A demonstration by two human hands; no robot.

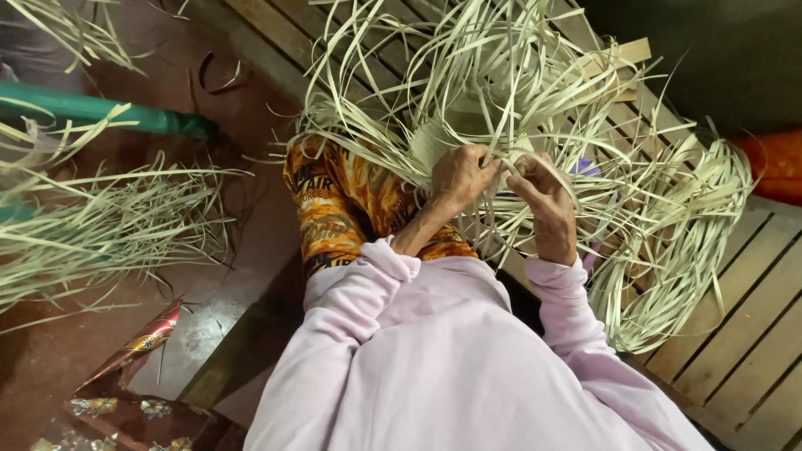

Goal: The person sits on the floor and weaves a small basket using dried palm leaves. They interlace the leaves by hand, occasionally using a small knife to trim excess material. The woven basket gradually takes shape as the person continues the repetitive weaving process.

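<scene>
A partly woven piece of pale straw strips (455, 134) rests on my lap, with long loose strips fanning out all around it. My left hand (461, 177) grips strips at the woven edge, fingers curled shut on them. My right hand (543, 196) pinches a strip close beside the left, and more strips cross over its back. Both arms wear pale pink sleeves (401, 334). An orange patterned cloth (342, 205) covers my left leg under the strips.
I sit on a slatted wooden bench (752, 326). A second bundle of straw strips (92, 225) lies on the reddish floor at left, near a green pipe (109, 113). A red patterned box (134, 392) is at bottom left, an orange object (773, 163) at right.
</scene>
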